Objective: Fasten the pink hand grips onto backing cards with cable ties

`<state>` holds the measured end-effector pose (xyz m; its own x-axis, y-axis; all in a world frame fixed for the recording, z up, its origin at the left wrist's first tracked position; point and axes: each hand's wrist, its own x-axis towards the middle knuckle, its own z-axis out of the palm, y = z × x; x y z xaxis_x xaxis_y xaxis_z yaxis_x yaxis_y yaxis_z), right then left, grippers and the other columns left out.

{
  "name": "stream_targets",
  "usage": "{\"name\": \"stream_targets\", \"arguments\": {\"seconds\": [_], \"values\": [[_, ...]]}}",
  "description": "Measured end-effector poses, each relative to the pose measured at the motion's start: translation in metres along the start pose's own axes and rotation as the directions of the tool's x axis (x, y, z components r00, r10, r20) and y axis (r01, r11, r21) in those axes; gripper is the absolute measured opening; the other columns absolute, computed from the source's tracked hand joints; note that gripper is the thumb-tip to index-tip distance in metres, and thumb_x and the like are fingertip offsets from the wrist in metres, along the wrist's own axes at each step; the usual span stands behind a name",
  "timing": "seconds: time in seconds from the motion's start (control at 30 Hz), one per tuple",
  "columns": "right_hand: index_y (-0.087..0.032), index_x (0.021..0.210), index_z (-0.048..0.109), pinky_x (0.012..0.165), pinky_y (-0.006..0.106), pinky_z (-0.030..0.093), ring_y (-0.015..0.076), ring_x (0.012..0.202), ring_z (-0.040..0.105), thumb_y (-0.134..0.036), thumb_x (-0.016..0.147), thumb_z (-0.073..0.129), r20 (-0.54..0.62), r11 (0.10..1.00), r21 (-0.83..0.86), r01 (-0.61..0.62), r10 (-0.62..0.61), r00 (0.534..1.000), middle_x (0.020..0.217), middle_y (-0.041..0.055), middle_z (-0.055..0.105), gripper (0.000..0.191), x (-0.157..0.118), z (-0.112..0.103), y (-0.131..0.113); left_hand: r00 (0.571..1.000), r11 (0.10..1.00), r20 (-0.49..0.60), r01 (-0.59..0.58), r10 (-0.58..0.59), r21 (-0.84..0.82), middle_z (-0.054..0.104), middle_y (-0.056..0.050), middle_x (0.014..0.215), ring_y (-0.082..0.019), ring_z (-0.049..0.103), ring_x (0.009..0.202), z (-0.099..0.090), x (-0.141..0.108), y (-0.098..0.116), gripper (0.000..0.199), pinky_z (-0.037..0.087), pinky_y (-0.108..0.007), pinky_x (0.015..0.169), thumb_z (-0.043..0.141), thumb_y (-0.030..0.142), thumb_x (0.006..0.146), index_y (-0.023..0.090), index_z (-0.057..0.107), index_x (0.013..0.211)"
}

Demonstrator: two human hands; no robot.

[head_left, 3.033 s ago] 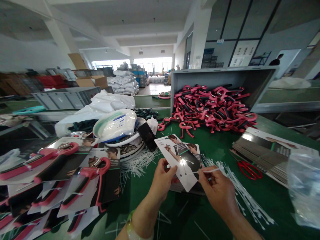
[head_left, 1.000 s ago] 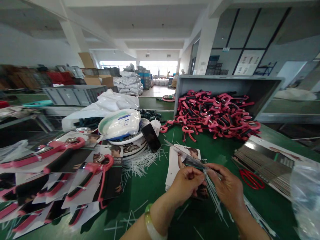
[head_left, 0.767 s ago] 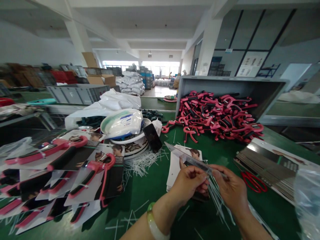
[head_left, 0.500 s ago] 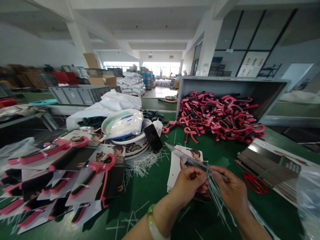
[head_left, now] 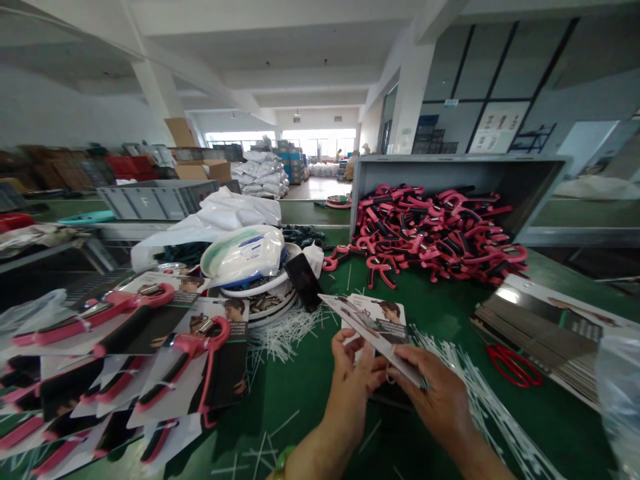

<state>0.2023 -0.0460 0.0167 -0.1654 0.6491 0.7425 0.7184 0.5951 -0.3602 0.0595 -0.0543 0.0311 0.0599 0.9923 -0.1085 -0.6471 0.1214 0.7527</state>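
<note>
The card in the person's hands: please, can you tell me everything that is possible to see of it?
The card is a thin printed sheet, white with a photograph and a dark panel. It is tilted steeply, so it looks narrow, and it runs from upper left down to lower right. The left hand and the right hand hold it near its lower end, with their fingers on it. It is above a stack of similar cards on the green work table.

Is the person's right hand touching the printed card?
Touching. The head view shows the right hand with its fingers pressed against the lower end of the printed card, with no gap between them.
</note>
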Motion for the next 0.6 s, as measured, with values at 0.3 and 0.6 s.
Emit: {"name": "stream_targets", "arguments": {"seconds": [0.3,0.6], "values": [[-0.017,0.100,0.064,0.074,0.034,0.055,0.0200,0.088,0.062,-0.030,0.088,0.050,0.143,0.969,-0.100,0.227,-0.212,0.967,0.094,0.0110,0.066,0.023,-0.013,0.023,-0.005,0.948,0.320,0.172,-0.256,0.269,0.912,0.046,-0.004,0.095,-0.019,0.051,0.089,-0.045,-0.005,0.029,0.023,0.047,-0.032,0.074,0.062,0.037,0.074,0.027,0.066,0.095],[-0.017,0.100,0.066,0.079,0.036,0.054,0.0213,0.091,0.061,-0.010,0.083,0.044,0.144,0.957,-0.173,0.233,-0.210,0.967,0.095,0.0107,0.066,0.028,-0.023,0.035,-0.008,0.963,0.165,0.182,-0.215,0.198,0.963,0.055,-0.004,0.082,-0.022,0.052,0.085,-0.035,0.004,0.035,0.006,0.042,-0.033,0.076,0.067,0.028,0.068,0.026,0.072,0.069]]}}
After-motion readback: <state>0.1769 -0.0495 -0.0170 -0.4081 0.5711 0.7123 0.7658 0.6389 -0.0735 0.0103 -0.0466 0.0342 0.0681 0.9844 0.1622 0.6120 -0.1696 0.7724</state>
